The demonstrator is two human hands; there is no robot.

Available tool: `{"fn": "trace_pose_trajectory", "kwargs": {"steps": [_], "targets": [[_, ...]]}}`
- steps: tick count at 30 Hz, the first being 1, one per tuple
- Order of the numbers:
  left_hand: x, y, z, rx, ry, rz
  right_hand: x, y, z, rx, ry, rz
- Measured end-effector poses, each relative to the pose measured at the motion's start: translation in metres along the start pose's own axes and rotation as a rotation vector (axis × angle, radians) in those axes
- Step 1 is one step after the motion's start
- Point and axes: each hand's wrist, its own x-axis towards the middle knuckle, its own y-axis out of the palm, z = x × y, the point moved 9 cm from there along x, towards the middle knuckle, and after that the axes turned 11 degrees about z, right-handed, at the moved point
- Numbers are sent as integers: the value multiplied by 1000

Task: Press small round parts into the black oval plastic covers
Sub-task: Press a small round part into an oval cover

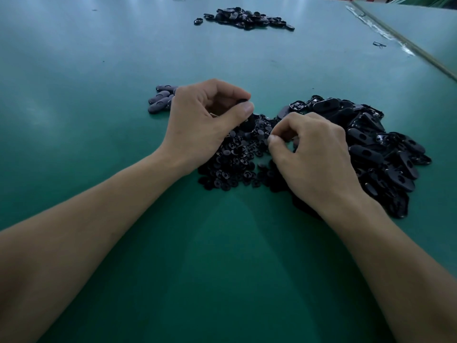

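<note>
Two hands work over a green table, both forearms lying across its near edge.

Left hand: the fingers are curled and the thumb and forefinger pinch a black piece at their tips. The fingers hide most of the piece, so its shape cannot be told. The hand sits above the far left edge of the heap of round parts.

Right hand: the fingers are curled, and the thumb tip meets the forefinger directly over the heap of round parts. Whether a part is caught between them cannot be told.

Heap of round parts: many small black discs lie loose on the table between and beneath the two hands.

Pile of oval covers: this lies just right of the round parts, touching them, and runs under and beyond the right hand. The covers are stacked at mixed angles, some with the hollow side up and several showing a centre hole.

Small group of covers: a few lie flat on the table just behind the left hand, apart from the main pile.

Far pile: more black pieces sit well apart, near the far edge of the table.

A pale strip runs diagonally along the table's right side, with one small dark item beside it.
</note>
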Motion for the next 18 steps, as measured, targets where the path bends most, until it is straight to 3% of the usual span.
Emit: {"fn": "trace_pose_trajectory", "kwargs": {"steps": [13, 18], "targets": [[0, 1, 5, -84, -64, 0, 3, 4, 4, 113, -56, 26], [-1, 4, 6, -94, -62, 33, -1, -7, 9, 188, -96, -59]]}}
